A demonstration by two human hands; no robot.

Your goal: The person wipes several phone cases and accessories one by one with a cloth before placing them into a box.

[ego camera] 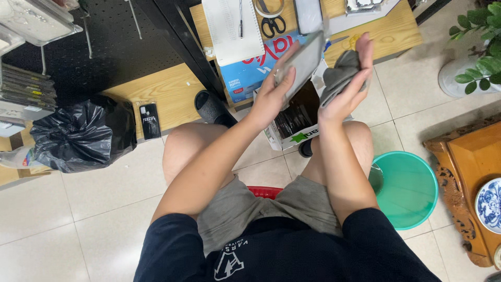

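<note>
My left hand (271,94) holds a flat, shiny phone-like slab (302,60) by its edge, tilted up in front of me. Right beside it, my right hand (349,86) grips a crumpled grey cloth (339,73), which nearly touches the slab's edge. Both hands are raised above my knees as I sit on a red stool (266,191). Below the hands an open cardboard box (292,128) with dark contents rests on the tiled floor between my feet.
A teal plastic bin (412,188) stands by my right leg. A black rubbish bag (78,136) lies at left. A wooden desk (396,31) ahead carries scissors (271,23), a notepad and pen. A carved wooden table with a blue-white dish (489,203) sits right; a potted plant (482,47) beyond.
</note>
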